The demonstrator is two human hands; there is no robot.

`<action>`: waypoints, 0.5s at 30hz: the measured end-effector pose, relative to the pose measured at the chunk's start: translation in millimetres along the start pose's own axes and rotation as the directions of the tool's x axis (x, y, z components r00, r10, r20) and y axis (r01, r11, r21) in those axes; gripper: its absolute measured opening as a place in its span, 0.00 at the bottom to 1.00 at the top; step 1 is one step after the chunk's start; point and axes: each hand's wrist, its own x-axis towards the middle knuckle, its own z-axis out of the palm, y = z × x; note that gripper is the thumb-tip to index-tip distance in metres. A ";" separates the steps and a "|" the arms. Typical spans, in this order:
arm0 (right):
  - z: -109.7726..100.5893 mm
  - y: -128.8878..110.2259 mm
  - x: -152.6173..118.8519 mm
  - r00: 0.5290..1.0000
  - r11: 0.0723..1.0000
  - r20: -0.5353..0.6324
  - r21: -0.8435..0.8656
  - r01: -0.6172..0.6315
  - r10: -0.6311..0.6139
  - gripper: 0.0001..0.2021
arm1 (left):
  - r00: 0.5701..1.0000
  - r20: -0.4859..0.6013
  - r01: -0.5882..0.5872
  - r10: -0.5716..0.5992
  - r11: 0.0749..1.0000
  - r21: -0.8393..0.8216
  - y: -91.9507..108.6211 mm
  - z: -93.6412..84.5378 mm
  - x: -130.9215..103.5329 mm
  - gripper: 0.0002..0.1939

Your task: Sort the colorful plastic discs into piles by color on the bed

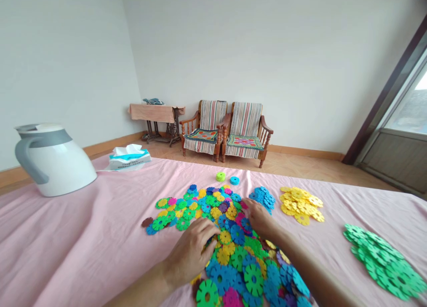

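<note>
A spread pile of multicoloured slotted plastic discs (237,234), flower-like with a centre hole, lies on the pink cloth. At the pile's left side my left hand (192,250) rests with fingers bent together; whatever is under its fingertips is hidden. Farther out, my right hand (259,217) reaches to the pile's right edge, fingers curled down and closed. A magenta disc (244,205) shows by its fingertips, but I cannot tell if it is gripped. Close beyond that hand is a heap of blue discs (262,197).
Sorted yellow discs (301,205) and green discs (383,260) lie to the right. Small stacks, lime (220,177) and blue (234,181), stand at the back. A white jug (63,162) and a tissue pack (129,158) are on the left. Two chairs (245,129) stand beyond the cloth.
</note>
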 end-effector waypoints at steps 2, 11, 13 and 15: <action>4.5 -4.2 -2.7 0.999 1.000 0.034 0.017 0.026 -0.027 0.26 | 1.000 -0.010 0.000 0.000 1.000 -0.006 0.0 0.9 0.1 0.10; -5.4 -28.5 -28.6 0.973 0.939 0.109 0.302 0.162 -0.203 0.31 | 0.999 -0.041 -0.006 0.005 1.000 -0.015 -2.0 2.2 0.7 0.10; -7.9 -27.3 -34.0 0.973 0.874 0.060 0.454 0.171 -0.221 0.29 | 0.999 -0.041 -0.003 0.002 1.000 -0.015 -2.8 2.3 0.2 0.10; -10.7 -22.0 -40.2 0.987 0.829 -0.011 0.541 0.140 -0.159 0.24 | 0.999 -0.043 -0.007 0.006 1.000 -0.017 -2.9 2.4 -0.3 0.09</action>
